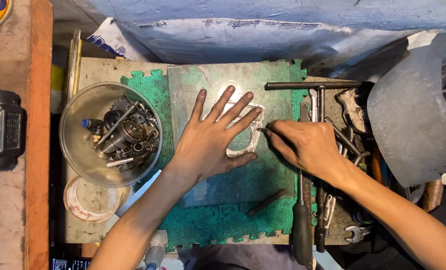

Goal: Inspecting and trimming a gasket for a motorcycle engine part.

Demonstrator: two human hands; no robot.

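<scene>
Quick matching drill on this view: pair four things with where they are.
1 left hand
2 right hand
3 bowl
4 T-wrench

a far left, full of metal parts
b flat on the gasket
c top right, above the tools
d tracing at the gasket's right edge with a thin tool

Pairs: 1-b, 2-d, 3-a, 4-c
</scene>
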